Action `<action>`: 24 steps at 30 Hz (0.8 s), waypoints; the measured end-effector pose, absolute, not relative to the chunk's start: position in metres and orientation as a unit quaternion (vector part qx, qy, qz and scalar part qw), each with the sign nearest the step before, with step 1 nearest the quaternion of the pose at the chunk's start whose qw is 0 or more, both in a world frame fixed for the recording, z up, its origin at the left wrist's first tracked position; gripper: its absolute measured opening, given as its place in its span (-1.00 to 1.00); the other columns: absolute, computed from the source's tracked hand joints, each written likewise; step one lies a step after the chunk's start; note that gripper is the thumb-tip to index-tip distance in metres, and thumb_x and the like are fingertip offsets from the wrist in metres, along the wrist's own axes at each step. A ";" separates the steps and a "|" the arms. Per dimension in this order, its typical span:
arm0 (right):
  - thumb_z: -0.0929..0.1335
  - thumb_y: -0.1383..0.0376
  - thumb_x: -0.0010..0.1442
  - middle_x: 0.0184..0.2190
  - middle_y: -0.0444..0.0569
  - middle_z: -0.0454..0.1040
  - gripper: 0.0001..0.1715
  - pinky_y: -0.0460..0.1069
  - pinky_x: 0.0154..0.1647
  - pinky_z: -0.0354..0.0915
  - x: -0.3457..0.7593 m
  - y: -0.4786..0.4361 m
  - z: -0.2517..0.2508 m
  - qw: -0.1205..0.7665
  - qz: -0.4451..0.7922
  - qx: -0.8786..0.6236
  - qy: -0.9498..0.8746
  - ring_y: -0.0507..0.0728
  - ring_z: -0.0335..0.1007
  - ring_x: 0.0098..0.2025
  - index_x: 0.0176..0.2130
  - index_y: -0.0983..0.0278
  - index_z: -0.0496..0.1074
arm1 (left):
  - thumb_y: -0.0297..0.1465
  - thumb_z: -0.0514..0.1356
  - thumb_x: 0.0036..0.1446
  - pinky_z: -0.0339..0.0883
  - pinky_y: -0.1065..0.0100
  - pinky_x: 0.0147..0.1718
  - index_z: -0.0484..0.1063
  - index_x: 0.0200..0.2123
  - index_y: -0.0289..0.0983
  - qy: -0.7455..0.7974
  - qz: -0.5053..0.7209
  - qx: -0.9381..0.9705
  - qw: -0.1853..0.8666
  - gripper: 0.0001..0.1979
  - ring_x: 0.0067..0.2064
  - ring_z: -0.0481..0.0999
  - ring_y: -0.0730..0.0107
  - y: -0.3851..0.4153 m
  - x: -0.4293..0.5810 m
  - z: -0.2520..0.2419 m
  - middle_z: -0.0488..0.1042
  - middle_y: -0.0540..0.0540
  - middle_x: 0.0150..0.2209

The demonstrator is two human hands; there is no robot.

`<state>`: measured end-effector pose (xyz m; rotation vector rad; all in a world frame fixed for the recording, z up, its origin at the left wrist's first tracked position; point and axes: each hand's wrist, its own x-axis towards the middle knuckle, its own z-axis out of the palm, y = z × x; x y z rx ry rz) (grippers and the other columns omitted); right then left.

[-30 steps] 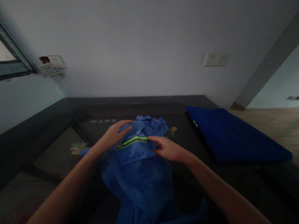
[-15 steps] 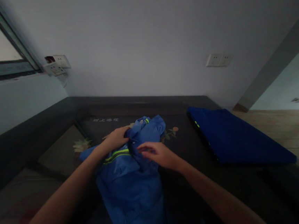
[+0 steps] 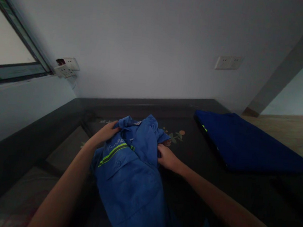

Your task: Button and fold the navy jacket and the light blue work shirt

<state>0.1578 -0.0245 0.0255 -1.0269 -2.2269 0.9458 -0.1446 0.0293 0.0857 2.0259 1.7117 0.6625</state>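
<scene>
A blue work shirt (image 3: 134,182) with yellow-green stripes and a buttoned chest pocket lies on a dark surface (image 3: 187,194), its collar toward the wall. White lettering, too blurred to read, shows above the stripes. At the shirt's upper left, beside the collar, my left hand (image 3: 106,132) is closed on the fabric. Lower down on the opposite side, my right hand (image 3: 168,158) pinches the shirt's edge, its fingertips partly hidden by cloth. The bottom of the shirt runs out of view.
A flat, folded dark-blue cloth item (image 3: 247,143) with a bit of yellow-green on its edge lies to the right. Behind stands a pale wall (image 3: 151,50) with sockets (image 3: 228,62). A window (image 3: 14,41) is at the left.
My right hand has moved from above the shirt's middle to its right edge and closed there. The collar area is opened out flatter, uncovering the lettering. My left hand has shifted left with the fabric.
</scene>
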 end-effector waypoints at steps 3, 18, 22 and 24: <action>0.36 0.45 -0.08 -0.38 -0.07 0.45 -0.89 0.01 -0.18 0.24 0.160 -0.022 0.025 0.292 0.411 -0.388 -0.772 0.15 0.34 -0.24 -0.45 0.28 0.36 | -0.16 0.04 0.11 0.29 0.21 0.03 0.43 -0.03 -0.35 0.628 0.247 0.715 0.181 -0.52 0.02 0.47 0.08 0.029 -0.145 0.085 0.50 -0.19 0.00; 0.50 0.01 -0.16 -0.38 -0.07 0.53 -0.38 -0.01 -0.52 0.35 0.332 -0.110 0.091 0.437 0.447 -0.627 -0.463 0.14 0.45 -0.47 -0.16 0.16 0.29 | -0.31 -0.03 0.21 0.28 0.22 0.00 0.35 0.08 -0.32 0.733 0.171 0.658 0.017 -0.57 0.06 0.44 0.08 0.046 -0.187 0.039 0.46 -0.25 0.04; 0.45 -0.01 -0.11 -0.36 -0.03 0.54 -0.44 0.01 -0.54 0.38 0.364 -0.134 0.095 0.497 0.344 -0.664 -0.441 0.18 0.46 -0.49 -0.13 0.11 0.34 | -0.27 -0.03 0.22 0.30 0.20 -0.03 0.32 0.12 -0.29 0.746 0.156 0.647 0.027 -0.55 0.05 0.44 0.05 0.046 -0.174 0.026 0.46 -0.26 0.03; 0.41 -0.02 -0.06 -0.34 -0.01 0.55 -0.50 0.06 -0.47 0.40 0.374 -0.132 0.088 0.490 0.262 -0.680 -0.478 0.22 0.48 -0.43 -0.16 0.13 0.38 | -0.27 -0.04 0.23 0.30 0.19 -0.04 0.32 0.11 -0.26 0.744 0.164 0.647 0.025 -0.57 0.03 0.45 0.06 0.045 -0.166 0.025 0.47 -0.25 0.01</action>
